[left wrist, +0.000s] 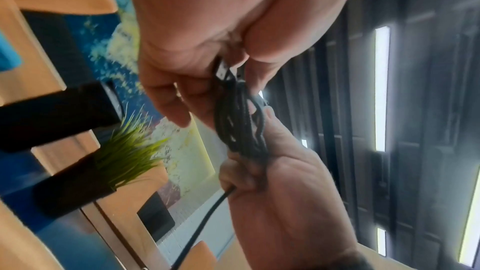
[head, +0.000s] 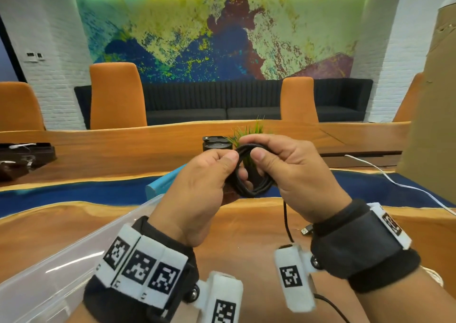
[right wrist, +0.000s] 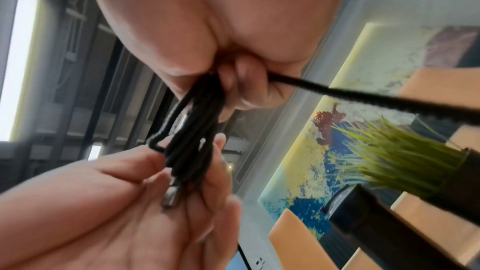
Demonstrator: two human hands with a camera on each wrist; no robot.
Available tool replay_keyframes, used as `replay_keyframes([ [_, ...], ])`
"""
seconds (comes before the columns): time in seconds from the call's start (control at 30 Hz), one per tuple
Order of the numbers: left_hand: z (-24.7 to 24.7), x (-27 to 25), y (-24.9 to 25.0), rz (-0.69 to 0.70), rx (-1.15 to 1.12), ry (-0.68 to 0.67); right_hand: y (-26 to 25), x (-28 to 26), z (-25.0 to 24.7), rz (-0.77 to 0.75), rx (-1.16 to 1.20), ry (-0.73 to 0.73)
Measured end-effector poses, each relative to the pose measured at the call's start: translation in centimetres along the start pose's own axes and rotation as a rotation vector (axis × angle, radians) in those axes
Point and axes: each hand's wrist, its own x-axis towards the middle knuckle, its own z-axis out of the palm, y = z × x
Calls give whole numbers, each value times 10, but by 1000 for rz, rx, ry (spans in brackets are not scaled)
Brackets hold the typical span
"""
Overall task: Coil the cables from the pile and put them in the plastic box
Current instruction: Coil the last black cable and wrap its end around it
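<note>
Both hands are on one black cable (head: 249, 187), held up over the worktop (head: 246, 224). Left hand (head: 197, 194) pinches one side of the coil, with a metal plug (right wrist: 170, 197) lying against its fingers (right wrist: 145, 171). Right hand (head: 293, 172) grips the other side, and the leftover tail (head: 286, 221) hangs down to the wood. The plastic box (head: 61, 268) sits at lower left, touching nothing. Risk as I see it: braided loops look springy, so a loose pinch lets the bundle flop open, or the dangling tail snags on the box rim going in.
</note>
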Motion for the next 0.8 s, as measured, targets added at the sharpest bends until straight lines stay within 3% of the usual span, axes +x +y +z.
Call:
replay_keyframes([
  [0.23, 7, -6, 3, 22, 183, 86, 9, 1, 16, -20, -155, 206],
  [0.33, 10, -5, -7, 219, 383, 109, 11, 2, 18, -6, -133, 282],
  [0.43, 1, 1, -12, 419, 629, 111, 10, 1, 20, 137, 110, 276],
  [0.5, -6, 4, -13, 439, 568, 105, 8, 0, 21, 221, 266, 221],
  [0.67, -22, 9, -1, 204, 101, 13, 5, 0, 12, 237, 496, 39],
  [0.73, -35, 12, 8, 198, 69, 27, 5, 0, 5, 221, 389, 33],
  [0.8, -49, 13, 17, 227, 62, 86, 10, 0, -1, 170, 27, 56],
])
